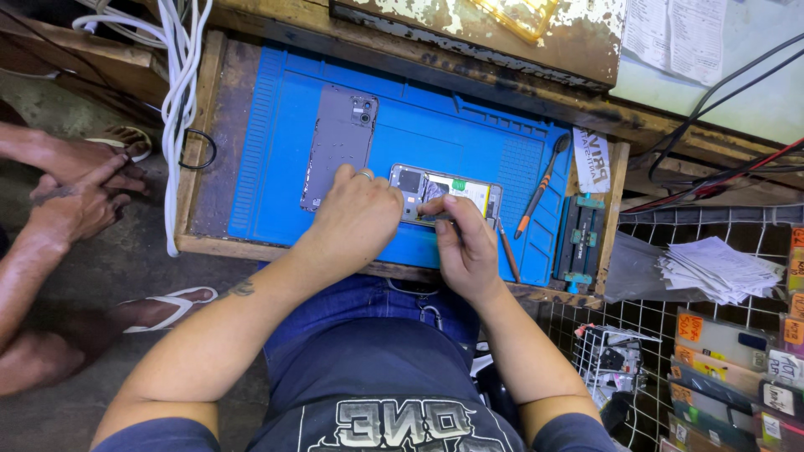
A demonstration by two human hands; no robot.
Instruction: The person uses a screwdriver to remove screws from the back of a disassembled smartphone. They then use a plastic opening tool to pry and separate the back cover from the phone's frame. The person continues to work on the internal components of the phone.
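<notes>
An opened phone [456, 191] with its insides showing lies on a blue work mat [469, 138]. My left hand [356, 216] rests on the phone's left end and holds it down. My right hand [465, 243] pinches a thin tool at the phone's lower edge; the tool's tip is hidden by my fingers. The phone's grey back cover [339, 146] lies to the left on the mat, camera holes at its top.
An orange-handled tool [540, 188] and a thin brown stick [507, 249] lie right of the phone. A small blue clamp [579, 243] sits at the mat's right edge. White cables [177, 92] hang at left. Another person's hands [79, 192] and feet are at far left. A wire rack [712, 335] stands at right.
</notes>
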